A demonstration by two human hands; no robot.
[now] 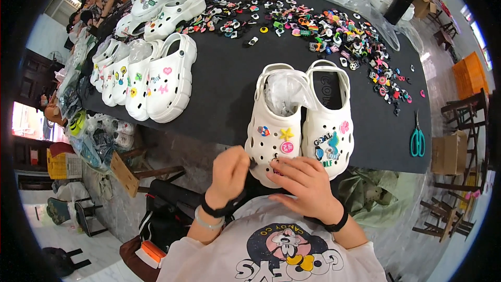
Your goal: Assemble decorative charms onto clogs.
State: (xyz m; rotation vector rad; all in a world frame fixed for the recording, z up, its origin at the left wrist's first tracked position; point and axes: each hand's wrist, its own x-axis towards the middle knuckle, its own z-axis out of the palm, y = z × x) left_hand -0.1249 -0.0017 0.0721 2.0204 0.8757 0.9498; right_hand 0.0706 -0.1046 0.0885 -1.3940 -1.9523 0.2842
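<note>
Two white clogs stand side by side at the table's near edge, toes toward me. On the left clog (259,143) are a yellow star charm (286,134), a round pink charm (287,148) and a small blue-and-red one; clear plastic fills its opening. The right clog (340,143) bears a pink flower charm (344,127) and blue and green charms. My right hand (308,185) grips the left clog's toe, fingers over the top, partly hiding a charm there. Beside that clog's left side, my left hand (229,173) is closed; a small dark bit shows at its fingertips, too small to name.
Loose colourful charms (334,34) spread across the black table (224,91). Several decorated white clogs (169,81) line its left side. Teal-handled scissors (417,141) lie near the right edge. A wooden stool (128,169) and cardboard box (449,152) stand beyond. People sit far left.
</note>
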